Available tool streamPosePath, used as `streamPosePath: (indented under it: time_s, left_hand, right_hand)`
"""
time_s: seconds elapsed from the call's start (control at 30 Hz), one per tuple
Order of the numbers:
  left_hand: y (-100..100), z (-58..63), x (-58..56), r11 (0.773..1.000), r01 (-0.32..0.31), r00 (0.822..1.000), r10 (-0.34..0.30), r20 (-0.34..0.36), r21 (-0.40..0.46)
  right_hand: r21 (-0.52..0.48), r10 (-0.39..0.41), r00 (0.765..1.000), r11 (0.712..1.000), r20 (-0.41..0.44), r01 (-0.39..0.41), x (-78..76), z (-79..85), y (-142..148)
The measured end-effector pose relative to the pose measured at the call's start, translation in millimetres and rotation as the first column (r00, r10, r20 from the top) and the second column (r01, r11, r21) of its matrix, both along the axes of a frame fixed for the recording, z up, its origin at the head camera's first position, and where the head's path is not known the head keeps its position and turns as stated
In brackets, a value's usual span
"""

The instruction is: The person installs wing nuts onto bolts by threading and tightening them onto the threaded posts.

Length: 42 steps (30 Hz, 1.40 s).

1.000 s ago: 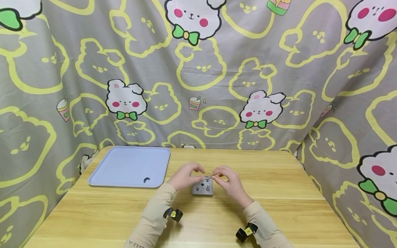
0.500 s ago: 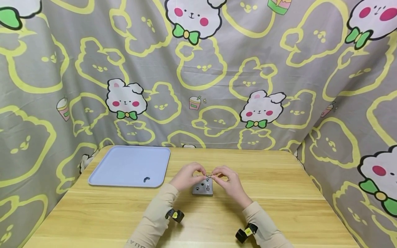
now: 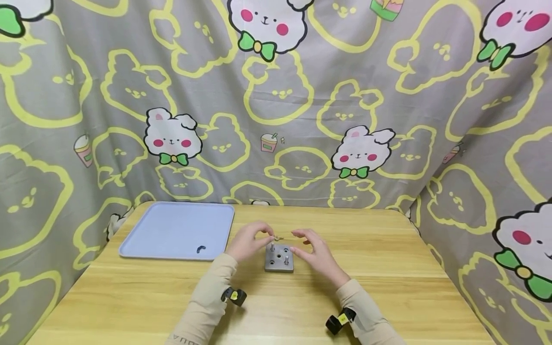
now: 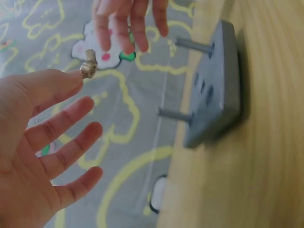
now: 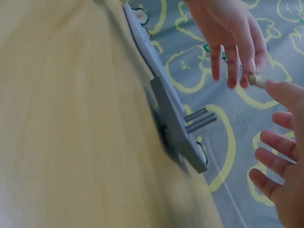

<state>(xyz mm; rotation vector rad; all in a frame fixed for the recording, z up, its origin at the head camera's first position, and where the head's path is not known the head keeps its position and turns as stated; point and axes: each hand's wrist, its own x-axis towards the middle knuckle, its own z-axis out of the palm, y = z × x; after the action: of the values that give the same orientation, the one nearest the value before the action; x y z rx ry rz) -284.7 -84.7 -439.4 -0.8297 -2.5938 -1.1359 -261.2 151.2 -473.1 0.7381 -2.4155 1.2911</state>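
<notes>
The small brass-coloured winged piece looks metallic, with a dull sheen. The grey square block with holes appears to be smooth, matt metal, and its two slim grey upright pins look like shinier metal. The pale blue rectangular tray looks like smooth, matt plastic. The yellow-brown wood-grain surface has a soft gloss; the grey printed curtain is creased, matt cloth.
</notes>
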Motion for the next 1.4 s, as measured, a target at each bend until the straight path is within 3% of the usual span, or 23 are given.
streamPosePath:
  time_s: [0.17,0.33,0.6,0.7,0.97,1.4]
  left_hand:
    - [-12,-8.4,-4.5,0.995,-0.069,0.996,0.064,0.058,0.077]
    - [-16,-18.9,-6.8,0.983,-0.132,0.986,0.117,0.114,0.125]
    - [-8,-31.4,-3.9,0.985,-0.13,0.988,0.119,0.1,0.114]
    - [-4,-36.2,-3.7,0.985,-0.129,0.987,0.117,0.111,0.111]
    - [3,-45.3,-4.6,0.978,-0.173,0.981,0.162,0.104,0.112]
    - [2,-46.6,-8.1,0.973,-0.211,0.972,0.199,0.126,0.094]
  right_hand:
    - [0.119,-0.01,0.993,0.993,0.121,-0.004,-3.8,-8.0,3]
    - [0.281,-0.011,0.975,0.958,0.22,-0.053,-3.6,-14.5,6]
    - [0.39,-0.001,0.964,0.914,0.266,-0.107,-4.0,-25.9,9]
    - [0.418,-0.002,0.962,0.901,0.273,-0.117,-4.0,-28.9,9]
    - [0.424,-0.016,0.958,0.899,0.286,-0.112,-0.8,-27.9,8]
    - [0.424,-0.021,0.959,0.899,0.282,-0.105,-3.1,-28.1,7]
